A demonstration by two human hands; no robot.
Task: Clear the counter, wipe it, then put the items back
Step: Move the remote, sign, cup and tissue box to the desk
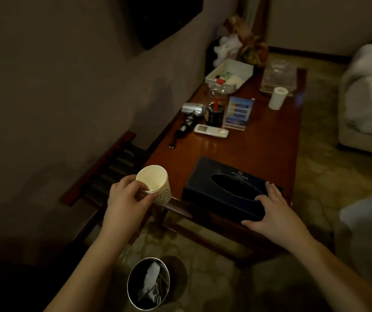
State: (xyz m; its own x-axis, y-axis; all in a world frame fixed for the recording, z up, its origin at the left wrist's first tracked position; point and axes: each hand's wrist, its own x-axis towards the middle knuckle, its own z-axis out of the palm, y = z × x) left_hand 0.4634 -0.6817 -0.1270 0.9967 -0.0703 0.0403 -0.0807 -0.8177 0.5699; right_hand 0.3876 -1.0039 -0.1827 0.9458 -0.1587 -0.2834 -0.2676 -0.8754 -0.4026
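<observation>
A long red-brown wooden counter (259,149) runs away from me. My left hand (127,195) grips a paper cup (155,184) with a smiley face at the counter's near left corner. My right hand (270,212) lies on the near right end of a dark blue tissue box (225,188), thumb at its front side, fingers over the top. Farther back lie a white remote (211,131), a silver hair dryer (193,110) with its cord, a dark pen holder (215,113), a blue sign stand (237,113), a white roll (277,97) and a white tray (230,73).
A black waste bin (148,283) with rubbish stands on the floor below my left arm. A slatted wooden rack (106,174) sits left of the counter by the wall. A clear plastic container (278,75) is at the far right of the counter. A bed (369,97) is to the right.
</observation>
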